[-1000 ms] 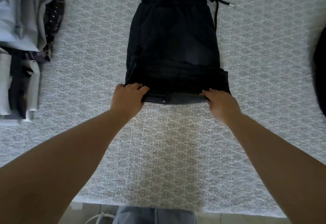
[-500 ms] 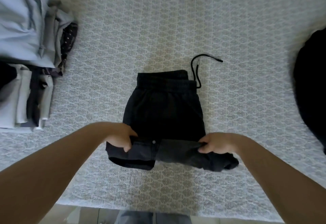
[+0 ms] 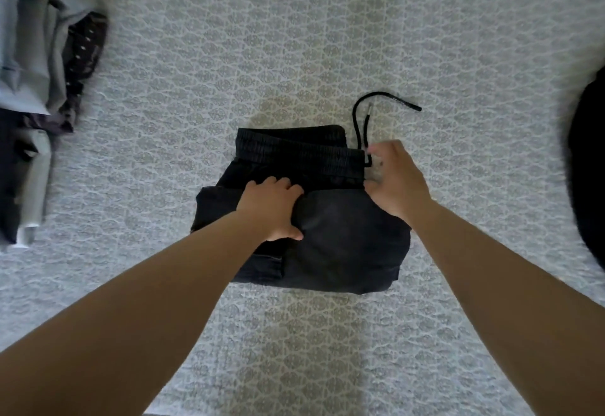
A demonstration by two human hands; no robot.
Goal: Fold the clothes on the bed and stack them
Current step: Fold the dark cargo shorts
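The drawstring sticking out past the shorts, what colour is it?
Black, with a pale tip on one end; the drawstring shows in the head view.

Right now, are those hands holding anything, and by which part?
The left hand grips the folded-over edge of the black shorts. The right hand is at their right waistband corner; its grip cannot be told.
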